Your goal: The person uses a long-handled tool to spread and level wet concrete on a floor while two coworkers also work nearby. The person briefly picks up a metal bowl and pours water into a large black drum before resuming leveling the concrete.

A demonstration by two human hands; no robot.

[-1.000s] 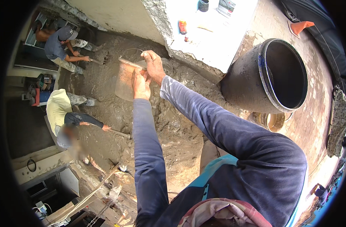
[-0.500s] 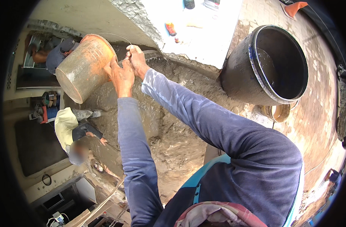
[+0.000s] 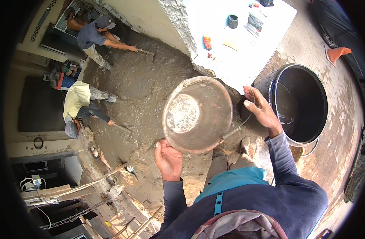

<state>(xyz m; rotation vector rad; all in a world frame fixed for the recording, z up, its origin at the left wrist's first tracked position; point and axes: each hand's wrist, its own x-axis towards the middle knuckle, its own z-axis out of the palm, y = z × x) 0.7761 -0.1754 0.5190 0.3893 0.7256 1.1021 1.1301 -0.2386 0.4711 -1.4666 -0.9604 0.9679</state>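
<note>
A mud-caked bucket (image 3: 206,115) is in front of me, its mouth tipped toward me and a pale patch of residue on its bottom. My right hand (image 3: 264,113) is to the right of it, with the thin wire handle (image 3: 239,128) hooked loosely across the fingers. Below the rim on the left, my left hand (image 3: 169,161) is spread with the palm turned up. Its fingertips meet the rim or pass behind it, partly hidden.
A large black drum (image 3: 300,103) stands at right, grey liquid inside. Wet cement (image 3: 138,79) spreads ahead. Two people, one in a cap (image 3: 92,40) and one in a yellow shirt (image 3: 76,99), work it with tools. A white slab (image 3: 234,51) holds a jug (image 3: 255,20) and small bottles.
The bucket has swung from the far left toward me, and its mouth now faces me. My hands have drawn back and moved apart. My view has shifted, showing more of both workers.
</note>
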